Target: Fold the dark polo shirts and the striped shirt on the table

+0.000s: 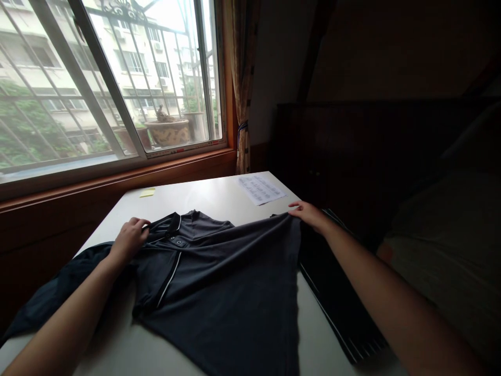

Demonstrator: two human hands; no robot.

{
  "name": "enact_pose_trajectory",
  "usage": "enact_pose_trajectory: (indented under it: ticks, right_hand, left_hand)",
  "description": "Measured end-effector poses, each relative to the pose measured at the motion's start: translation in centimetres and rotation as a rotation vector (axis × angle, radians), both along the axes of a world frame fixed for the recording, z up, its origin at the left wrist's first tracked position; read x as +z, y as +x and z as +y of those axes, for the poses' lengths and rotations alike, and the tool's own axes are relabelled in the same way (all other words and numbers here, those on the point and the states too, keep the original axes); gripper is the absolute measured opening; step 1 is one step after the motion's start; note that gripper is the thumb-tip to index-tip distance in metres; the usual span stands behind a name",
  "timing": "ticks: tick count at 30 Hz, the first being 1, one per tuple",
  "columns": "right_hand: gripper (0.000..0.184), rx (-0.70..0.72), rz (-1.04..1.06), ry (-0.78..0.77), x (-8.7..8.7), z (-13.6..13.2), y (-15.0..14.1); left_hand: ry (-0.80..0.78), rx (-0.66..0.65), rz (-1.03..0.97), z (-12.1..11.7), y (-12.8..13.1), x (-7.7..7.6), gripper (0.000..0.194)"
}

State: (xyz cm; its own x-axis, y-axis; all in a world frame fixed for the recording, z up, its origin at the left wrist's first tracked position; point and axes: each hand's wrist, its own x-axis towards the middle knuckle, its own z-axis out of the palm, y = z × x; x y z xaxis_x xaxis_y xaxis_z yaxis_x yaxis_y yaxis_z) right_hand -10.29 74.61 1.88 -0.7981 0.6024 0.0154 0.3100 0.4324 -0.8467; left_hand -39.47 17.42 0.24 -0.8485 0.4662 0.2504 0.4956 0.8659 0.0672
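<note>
A dark grey polo shirt [235, 277] with white piping lies spread across the white table [203, 193], its collar toward the left and its hem toward the right. My left hand [131, 237] is closed on the shirt near the collar and shoulder. With thumb and fingers, my right hand [307, 214] pinches a corner of the hem, and the cloth stretches between both hands. The shirt's buttons and one white-edged sleeve band face up. Some of the far side is folded out of sight.
Dark cloth [58, 287] hangs over the table's left side. A black folded garment with white stripes [336, 308] lies on the right, partly under my right arm. Printed paper [262, 189] and yellow sticky notes [147, 192] rest at the back, below a window [148, 78].
</note>
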Motion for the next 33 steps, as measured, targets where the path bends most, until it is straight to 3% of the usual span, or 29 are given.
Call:
enact_pose_trajectory:
  ticks: [3, 5, 8, 11, 14, 18, 21, 26, 30, 33]
  right_hand:
    - [0.052, -0.015, -0.007, 0.001, -1.8, -0.4, 0.6]
    - [0.061, -0.050, 0.005, 0.038, -2.9, -0.8, 1.8]
    - [0.078, -0.118, -0.020, 0.055, -3.8, -1.3, 3.8]
    - [0.081, -0.118, -0.049, 0.043, -4.3, -2.3, 5.4]
    - [0.068, -0.033, -0.043, 0.099, -4.6, -3.9, 6.5]
    - [0.033, 0.123, -0.055, 0.291, -4.5, -6.6, 7.4]
    - [0.016, 0.149, -0.050, 0.360, -4.0, -7.9, 7.9]
    - [0.017, 0.031, 0.085, 0.185, -2.6, -8.3, 8.4]
    - [0.026, -0.087, 0.110, -0.064, -1.7, -7.8, 8.5]
    - [0.030, -0.158, 0.125, -0.098, -1.5, -7.2, 8.3]
  left_hand:
    - [-0.002, -0.349, 0.019, -0.7, 5.5, 0.6, 0.030]
    - [-0.035, -0.488, -0.027, -1.8, 9.9, 0.6, 0.027]
    - [-0.075, -0.654, -0.143, -3.9, 16.2, -0.1, 0.039]
    - [-0.114, -0.720, -0.151, -5.3, 20.1, -1.1, 0.053]
    - [-0.125, -0.753, -0.046, -5.4, 21.4, -1.8, 0.049]
    - [-0.161, -0.807, 0.042, -3.9, 21.3, -1.9, 0.027]
    - [-0.147, -0.843, 0.038, -3.0, 21.3, -2.2, 0.018]
    - [-0.087, -0.849, -0.089, -2.6, 23.3, -2.5, 0.020]
    - [-0.062, -0.837, -0.251, -1.7, 27.2, -0.8, 0.024]
    - [-0.055, -0.895, -0.357, 0.1, 30.9, 0.6, 0.024]
